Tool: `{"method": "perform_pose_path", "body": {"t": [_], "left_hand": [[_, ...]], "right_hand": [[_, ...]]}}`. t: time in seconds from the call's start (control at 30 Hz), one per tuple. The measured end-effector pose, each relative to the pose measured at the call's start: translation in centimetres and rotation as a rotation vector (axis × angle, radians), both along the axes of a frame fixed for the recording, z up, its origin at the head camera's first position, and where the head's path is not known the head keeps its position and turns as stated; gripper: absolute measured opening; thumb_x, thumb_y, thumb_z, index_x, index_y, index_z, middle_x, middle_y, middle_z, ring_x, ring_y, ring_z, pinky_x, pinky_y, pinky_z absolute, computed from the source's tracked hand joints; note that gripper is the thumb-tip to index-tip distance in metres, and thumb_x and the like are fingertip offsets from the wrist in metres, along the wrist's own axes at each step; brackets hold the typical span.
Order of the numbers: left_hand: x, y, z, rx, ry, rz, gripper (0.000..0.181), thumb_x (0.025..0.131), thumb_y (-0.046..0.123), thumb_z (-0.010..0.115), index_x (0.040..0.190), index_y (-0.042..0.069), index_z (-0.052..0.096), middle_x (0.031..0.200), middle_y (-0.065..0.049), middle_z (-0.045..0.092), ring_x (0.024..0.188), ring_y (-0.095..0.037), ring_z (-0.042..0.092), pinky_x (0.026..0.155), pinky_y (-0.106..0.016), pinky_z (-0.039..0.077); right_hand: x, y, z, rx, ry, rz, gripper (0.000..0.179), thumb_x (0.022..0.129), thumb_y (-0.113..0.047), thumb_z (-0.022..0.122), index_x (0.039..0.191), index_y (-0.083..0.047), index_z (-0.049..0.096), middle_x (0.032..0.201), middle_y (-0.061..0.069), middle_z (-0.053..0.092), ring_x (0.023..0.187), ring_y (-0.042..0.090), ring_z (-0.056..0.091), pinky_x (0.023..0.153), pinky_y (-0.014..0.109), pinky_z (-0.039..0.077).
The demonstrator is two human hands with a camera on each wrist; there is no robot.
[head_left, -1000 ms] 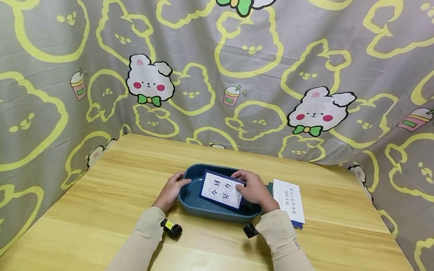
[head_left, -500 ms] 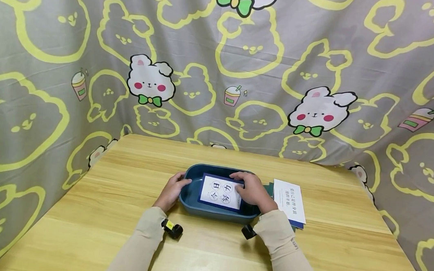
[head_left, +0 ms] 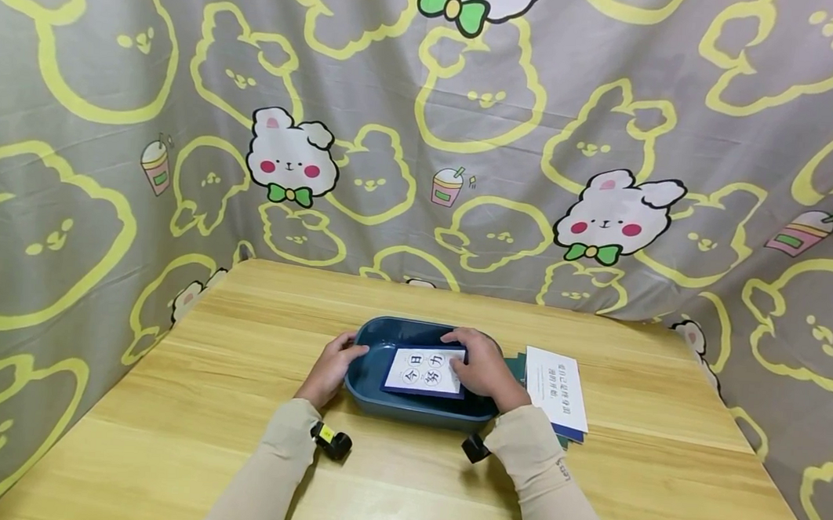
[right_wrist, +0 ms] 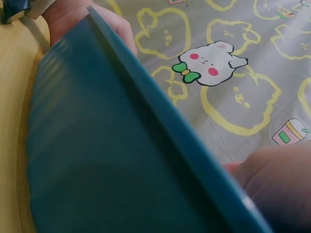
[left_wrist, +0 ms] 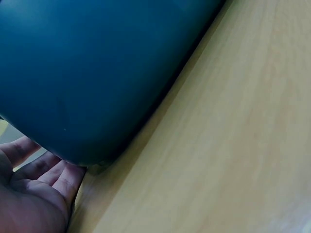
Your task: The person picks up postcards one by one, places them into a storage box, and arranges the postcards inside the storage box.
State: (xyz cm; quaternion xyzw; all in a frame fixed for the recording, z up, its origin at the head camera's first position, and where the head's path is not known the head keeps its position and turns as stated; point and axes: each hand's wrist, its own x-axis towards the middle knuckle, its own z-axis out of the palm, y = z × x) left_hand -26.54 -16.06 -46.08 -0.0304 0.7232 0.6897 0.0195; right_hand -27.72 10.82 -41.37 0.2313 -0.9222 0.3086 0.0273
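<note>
A dark teal oblong plastic basin (head_left: 408, 411) rests on the wooden table between both hands. My left hand (head_left: 327, 369) grips its left end, thumb over the rim; in the left wrist view, the fingers of that hand (left_wrist: 34, 199) lie against the outer wall of the basin (left_wrist: 97, 73). Inside the basin is a white card with a dark blue border and large black characters (head_left: 411, 370). My right hand (head_left: 485, 366) reaches over the right end and pinches the card's right end. In the right wrist view the basin wall (right_wrist: 97, 126) hides the card.
Right of the basin, several cards lie in an uneven stack, a white printed one (head_left: 554, 385) on top, with blue and green edges showing below. A grey patterned curtain (head_left: 460, 239) stands behind the table (head_left: 377, 478) and along both sides.
The card has turned from a slant to nearly in line with the basin, its far edge now lower in view. My right hand has shifted slightly; my left hand keeps its grip.
</note>
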Motion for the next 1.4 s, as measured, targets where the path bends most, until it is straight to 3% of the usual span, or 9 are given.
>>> {"method": "perform_pose_path", "body": {"t": [0.37,1.0,1.4], "left_hand": [[-0.13,-0.02,-0.02,-0.012,0.002,0.002,0.043,0.096,0.015,0.054,0.135,-0.004,0.048,0.128,-0.019,0.047,0.117,-0.033,0.044,0.103,-0.047,0.036],[-0.26,0.03,-0.13,0.005,-0.002,0.006,0.042,0.095,0.013,0.055,0.133,-0.003,0.049,0.126,-0.018,0.048,0.115,-0.030,0.045,0.102,-0.045,0.037],[-0.27,-0.19,-0.20,0.007,-0.014,-0.002,0.044,0.096,0.016,0.055,0.135,-0.002,0.047,0.128,-0.018,0.047,0.116,-0.031,0.045,0.102,-0.046,0.037]], "right_hand": [[-0.12,-0.30,-0.48,-0.010,-0.034,-0.006,0.030,0.090,-0.003,0.063,0.120,-0.008,0.065,0.140,0.017,0.048,0.131,0.035,0.042,0.104,0.051,0.035],[0.00,-0.29,-0.57,-0.040,-0.020,-0.003,0.031,0.089,-0.003,0.065,0.121,-0.004,0.063,0.135,0.017,0.052,0.125,0.036,0.047,0.099,0.052,0.041],[0.20,0.56,0.08,-0.233,-0.005,-0.082,0.033,0.091,-0.005,0.065,0.123,0.002,0.059,0.117,0.017,0.062,0.102,0.029,0.061,0.088,0.044,0.050]]}}
